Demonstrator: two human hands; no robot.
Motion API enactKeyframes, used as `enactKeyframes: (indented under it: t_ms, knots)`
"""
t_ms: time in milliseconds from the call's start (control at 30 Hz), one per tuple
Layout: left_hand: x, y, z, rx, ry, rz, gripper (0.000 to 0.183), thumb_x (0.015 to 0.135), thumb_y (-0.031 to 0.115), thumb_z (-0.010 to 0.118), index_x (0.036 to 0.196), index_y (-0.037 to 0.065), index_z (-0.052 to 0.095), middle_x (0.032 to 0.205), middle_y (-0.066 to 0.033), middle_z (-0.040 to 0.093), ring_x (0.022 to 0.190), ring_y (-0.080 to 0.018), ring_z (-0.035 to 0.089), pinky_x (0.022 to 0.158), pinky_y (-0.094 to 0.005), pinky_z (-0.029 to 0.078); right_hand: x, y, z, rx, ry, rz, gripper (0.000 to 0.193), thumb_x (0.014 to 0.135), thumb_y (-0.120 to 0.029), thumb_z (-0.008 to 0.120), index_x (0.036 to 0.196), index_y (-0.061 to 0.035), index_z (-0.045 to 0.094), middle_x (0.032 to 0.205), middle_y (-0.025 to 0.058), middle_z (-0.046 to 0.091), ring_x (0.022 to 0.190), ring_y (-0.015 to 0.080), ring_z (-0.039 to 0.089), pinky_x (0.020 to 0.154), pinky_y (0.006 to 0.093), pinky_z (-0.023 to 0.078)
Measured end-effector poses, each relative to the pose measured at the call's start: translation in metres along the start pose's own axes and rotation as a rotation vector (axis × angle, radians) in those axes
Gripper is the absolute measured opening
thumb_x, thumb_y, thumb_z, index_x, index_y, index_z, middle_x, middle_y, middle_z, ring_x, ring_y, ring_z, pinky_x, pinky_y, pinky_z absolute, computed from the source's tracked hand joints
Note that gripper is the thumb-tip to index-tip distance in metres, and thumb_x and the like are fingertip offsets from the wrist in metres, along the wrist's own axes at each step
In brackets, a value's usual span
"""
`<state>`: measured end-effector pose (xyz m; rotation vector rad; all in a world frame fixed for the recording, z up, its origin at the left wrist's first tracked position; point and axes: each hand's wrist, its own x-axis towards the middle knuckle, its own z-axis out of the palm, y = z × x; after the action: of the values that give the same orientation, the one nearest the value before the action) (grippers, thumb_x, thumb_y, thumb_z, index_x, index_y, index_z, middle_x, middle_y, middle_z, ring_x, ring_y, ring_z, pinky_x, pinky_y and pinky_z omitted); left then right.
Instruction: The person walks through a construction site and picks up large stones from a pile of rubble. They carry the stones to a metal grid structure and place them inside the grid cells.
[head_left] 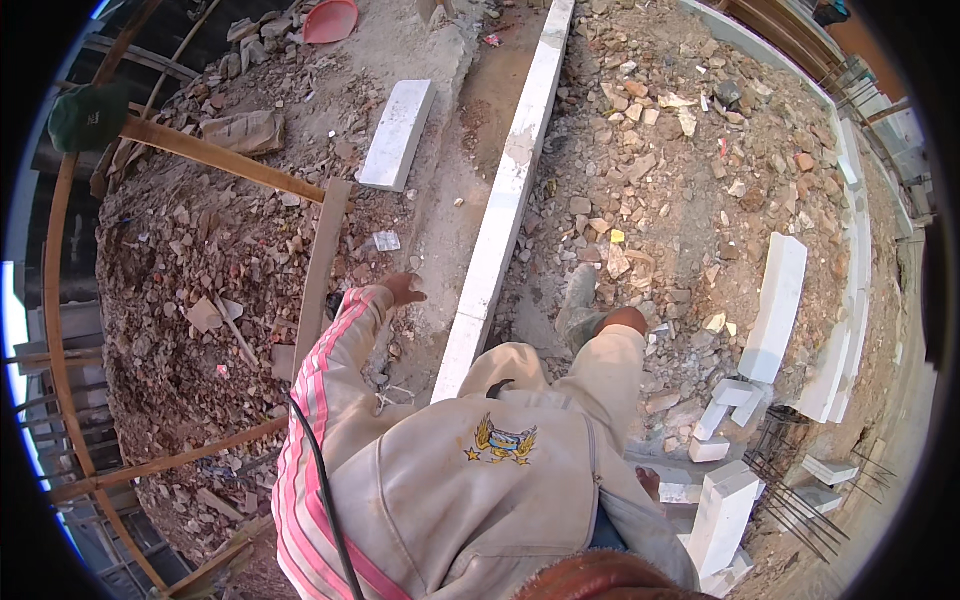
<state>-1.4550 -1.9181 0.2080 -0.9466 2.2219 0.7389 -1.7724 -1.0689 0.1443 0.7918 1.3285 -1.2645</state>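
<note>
As left hand (405, 289) extends, right hand (649, 483) farther back

A green cap (88, 118) hangs at wooden poles (225, 161) (a reddish pan (330, 21) lies near rubble (247, 55))

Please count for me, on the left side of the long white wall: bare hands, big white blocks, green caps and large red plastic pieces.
Left hand: 1
Big white block: 1
Green cap: 1
Large red plastic piece: 1
Total: 4

Construction site: low white block wall (515, 190), rubble-strewn ground (660, 200), loose white blocks (722, 515); thin rods (790, 503) near right rim, probably rebar.
</note>
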Motion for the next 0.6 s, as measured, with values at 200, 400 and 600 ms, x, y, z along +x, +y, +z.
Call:
enactKeyframes:
  t_ms: [200,400,600]
  knots:
    - [-0.028,-0.098,-0.058,-0.134,0.124,-0.579,0.072,0.074,0.056,0.07,0.122,0.003,0.062,0.12,-0.0224,0.064,0.116,-0.036,0.059,0.1,-0.0429,0.045,0.107,-0.139,0.098,-0.587,0.104,-0.073,0.019,0.085,-0.02,0.069,0.096,-0.0111,0.056,0.063,0.008,0.058,0.044,0.0176,0.052,0.036,0.0311,0.036]
    - [-0.059,-0.107,-0.192,-0.254,0.355,-0.531,0.067,0.074,0.058,0.067,0.118,0.007,0.065,0.113,-0.0205,0.066,0.108,-0.0364,0.063,0.093,-0.0427,0.048,0.155,-0.377,0.081,-0.552,0.191,-0.465,0.021,0.089,-0.019,0.067,0.109,-0.0143,0.062,0.067,0.0021,0.055,0.046,0.0182,0.052,0.035,0.0347,0.038]
    - [-0.138,-0.089,-0.218,-0.256,0.414,-0.655,0.06,0.078,0.052,0.066,0.123,0.014,0.063,0.109,-0.0163,0.069,0.103,-0.0334,0.065,0.089,-0.0423,0.049,0.068,-0.61,0.18,-0.774,0.298,-0.378,0.022,0.091,-0.023,0.065,0.111,-0.0168,0.059,0.064,0.0002,0.053,0.043,0.0128,0.046,0.034,0.0302,0.029]
